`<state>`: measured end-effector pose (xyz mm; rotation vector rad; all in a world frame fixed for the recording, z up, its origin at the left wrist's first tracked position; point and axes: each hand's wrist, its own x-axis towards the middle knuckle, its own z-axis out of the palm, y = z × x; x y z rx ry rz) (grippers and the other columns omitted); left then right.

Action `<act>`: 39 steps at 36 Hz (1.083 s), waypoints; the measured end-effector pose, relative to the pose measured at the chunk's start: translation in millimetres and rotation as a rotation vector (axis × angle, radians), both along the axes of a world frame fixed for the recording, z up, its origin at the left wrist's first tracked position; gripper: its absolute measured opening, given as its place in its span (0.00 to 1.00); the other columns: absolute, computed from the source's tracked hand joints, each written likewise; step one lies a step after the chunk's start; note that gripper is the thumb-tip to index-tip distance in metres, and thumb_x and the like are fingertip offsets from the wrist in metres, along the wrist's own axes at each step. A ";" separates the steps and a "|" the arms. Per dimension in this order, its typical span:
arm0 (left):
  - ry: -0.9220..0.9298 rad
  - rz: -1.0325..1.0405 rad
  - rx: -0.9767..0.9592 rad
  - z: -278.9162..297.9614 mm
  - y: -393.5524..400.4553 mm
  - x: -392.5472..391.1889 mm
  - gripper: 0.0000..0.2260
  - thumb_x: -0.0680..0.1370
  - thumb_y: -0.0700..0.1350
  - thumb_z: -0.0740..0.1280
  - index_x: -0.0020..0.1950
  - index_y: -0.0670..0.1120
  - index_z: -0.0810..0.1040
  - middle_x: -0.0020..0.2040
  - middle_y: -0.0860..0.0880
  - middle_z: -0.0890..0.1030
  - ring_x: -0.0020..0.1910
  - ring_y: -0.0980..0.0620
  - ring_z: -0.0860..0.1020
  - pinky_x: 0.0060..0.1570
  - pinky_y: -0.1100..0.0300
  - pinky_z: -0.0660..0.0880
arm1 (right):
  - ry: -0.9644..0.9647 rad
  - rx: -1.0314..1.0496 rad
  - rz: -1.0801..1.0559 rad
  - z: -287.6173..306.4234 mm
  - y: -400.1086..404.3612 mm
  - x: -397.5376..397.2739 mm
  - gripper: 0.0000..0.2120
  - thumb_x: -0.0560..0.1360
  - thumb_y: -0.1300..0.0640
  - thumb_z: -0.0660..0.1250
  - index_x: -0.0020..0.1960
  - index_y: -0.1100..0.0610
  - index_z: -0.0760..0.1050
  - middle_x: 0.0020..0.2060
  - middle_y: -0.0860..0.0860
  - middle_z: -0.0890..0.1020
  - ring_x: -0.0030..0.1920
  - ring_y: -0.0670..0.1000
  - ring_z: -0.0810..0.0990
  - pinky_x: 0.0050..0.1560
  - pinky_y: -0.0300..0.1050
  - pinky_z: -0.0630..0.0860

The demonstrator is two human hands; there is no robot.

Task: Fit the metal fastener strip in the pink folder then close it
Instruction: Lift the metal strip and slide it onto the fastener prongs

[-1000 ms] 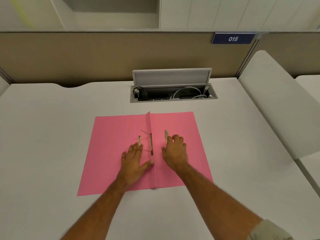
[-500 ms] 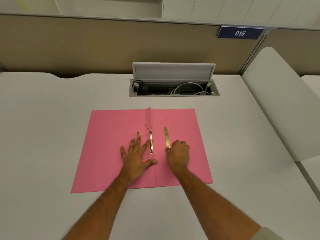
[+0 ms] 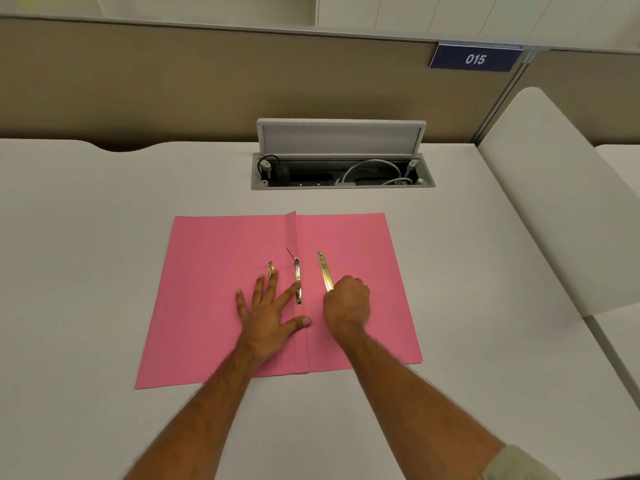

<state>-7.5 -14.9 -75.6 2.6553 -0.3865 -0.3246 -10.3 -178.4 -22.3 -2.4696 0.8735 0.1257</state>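
The pink folder (image 3: 214,299) lies open and flat on the white desk. A brass fastener strip (image 3: 297,278) sits along its centre fold, with a thin prong sticking up at its far end. A second loose brass bar (image 3: 324,270) lies on the right leaf. My right hand (image 3: 347,301) is curled over this bar's near end, fingers pinching it. My left hand (image 3: 268,311) presses flat on the left leaf, fingers spread, index finger touching the centre strip. A small brass piece (image 3: 270,267) shows just beyond my left fingertips.
An open cable hatch (image 3: 341,168) with its lid raised sits in the desk (image 3: 86,237) behind the folder. A beige partition (image 3: 173,81) with a blue "015" sign (image 3: 475,58) stands at the back. A white divider (image 3: 554,202) slopes along the right.
My right hand has gone from lying flat to curled over the near end of the loose bar. My left hand has slid slightly forward onto the centre strip. The camera has tilted down a little.
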 end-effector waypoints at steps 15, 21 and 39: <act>0.033 -0.016 -0.001 2.8 0.8 0.2 0.38 0.70 0.76 0.54 0.78 0.67 0.52 0.78 0.57 0.35 0.80 0.50 0.35 0.72 0.36 0.28 | -0.065 0.025 0.061 -1.2 -46.7 12.8 0.07 0.76 0.60 0.70 0.53 0.56 0.83 0.49 0.53 0.85 0.50 0.54 0.82 0.58 0.54 0.78; 0.055 -0.030 0.008 4.2 1.0 2.5 0.38 0.70 0.76 0.54 0.78 0.68 0.51 0.77 0.58 0.33 0.80 0.49 0.34 0.71 0.36 0.27 | -0.188 0.042 0.125 -0.7 -70.5 10.9 0.09 0.77 0.61 0.68 0.57 0.58 0.82 0.51 0.54 0.83 0.51 0.55 0.80 0.59 0.59 0.77; 0.053 -0.013 -0.008 3.3 0.0 3.0 0.36 0.71 0.75 0.56 0.78 0.68 0.53 0.82 0.54 0.40 0.81 0.49 0.36 0.72 0.35 0.29 | -0.221 0.069 -0.069 -11.2 -65.7 -13.0 0.09 0.75 0.58 0.73 0.54 0.60 0.84 0.48 0.55 0.82 0.48 0.55 0.80 0.51 0.50 0.80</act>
